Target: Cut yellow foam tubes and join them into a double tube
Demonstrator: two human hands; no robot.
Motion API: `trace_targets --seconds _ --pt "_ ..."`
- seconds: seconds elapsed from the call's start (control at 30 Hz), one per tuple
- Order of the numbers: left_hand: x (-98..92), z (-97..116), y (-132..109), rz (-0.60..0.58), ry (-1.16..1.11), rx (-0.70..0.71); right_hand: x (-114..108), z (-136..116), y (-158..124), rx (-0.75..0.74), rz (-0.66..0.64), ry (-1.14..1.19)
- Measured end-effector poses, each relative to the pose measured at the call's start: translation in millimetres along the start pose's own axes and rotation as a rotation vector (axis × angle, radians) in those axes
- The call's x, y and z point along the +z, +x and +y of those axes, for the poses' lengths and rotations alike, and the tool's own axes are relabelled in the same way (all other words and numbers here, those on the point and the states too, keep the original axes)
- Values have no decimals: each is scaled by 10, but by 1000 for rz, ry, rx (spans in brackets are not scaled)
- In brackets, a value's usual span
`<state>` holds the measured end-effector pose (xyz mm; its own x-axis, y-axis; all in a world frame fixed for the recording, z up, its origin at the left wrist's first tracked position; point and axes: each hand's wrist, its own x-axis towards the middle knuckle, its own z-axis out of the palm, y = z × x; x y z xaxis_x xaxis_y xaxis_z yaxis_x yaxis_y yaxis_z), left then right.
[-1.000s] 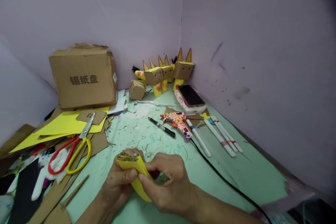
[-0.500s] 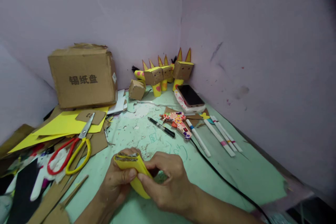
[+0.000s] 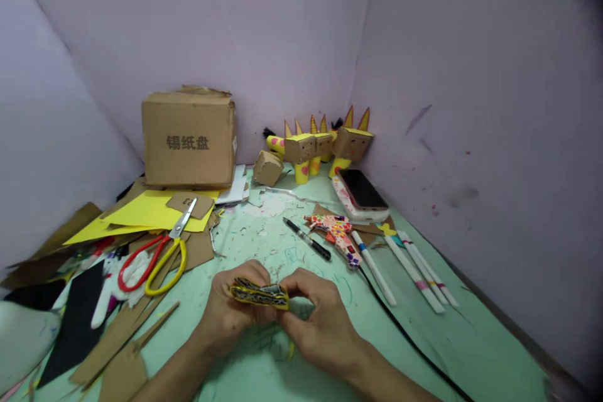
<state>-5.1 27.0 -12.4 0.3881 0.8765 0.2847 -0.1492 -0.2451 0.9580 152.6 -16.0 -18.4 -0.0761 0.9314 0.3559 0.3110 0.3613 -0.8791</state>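
Between my two hands is a folded piece of yellow-faced corrugated cardboard [image 3: 259,293], its layered cut edge turned up toward me. My left hand [image 3: 230,308] wraps round its left end, the thumb along the near side. At the right end, my right hand [image 3: 320,311] pinches it between thumb and forefinger. The lower part of the cardboard is mostly hidden behind my fingers. Beyond the hands lie a black pen [image 3: 307,239] and a floral-patterned glue gun [image 3: 335,232] with a black cord.
Scissors [image 3: 176,232] with red and yellow handles lie left on cardboard scraps and yellow sheets [image 3: 151,208]. A cardboard box [image 3: 188,144] and cardboard animal figures [image 3: 301,149] stand along the back. Right are a phone [image 3: 362,189] and white markers [image 3: 414,276]; the cord [image 3: 405,326] runs toward the front.
The yellow cardboard has been tipped so its layered edge faces me and less of its yellow face shows. Both hands keep hold. The whole view has swung a little left.
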Motion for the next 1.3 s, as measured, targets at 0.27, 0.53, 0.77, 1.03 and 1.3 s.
trace_targets --seconds 0.27,0.53,0.77,1.03,1.3 --pt "-7 -26 -38 12 17 -21 13 25 24 -27 -2 37" --pt "-11 -32 -28 32 -25 -127 10 46 65 112 1 125" --pt "37 44 14 -2 -9 -245 -14 100 75 146 -8 187" --pt "55 114 -51 39 509 -233 -16 161 85 213 -23 449" --pt "122 183 -98 -70 381 -361 57 128 34 449 -26 790"
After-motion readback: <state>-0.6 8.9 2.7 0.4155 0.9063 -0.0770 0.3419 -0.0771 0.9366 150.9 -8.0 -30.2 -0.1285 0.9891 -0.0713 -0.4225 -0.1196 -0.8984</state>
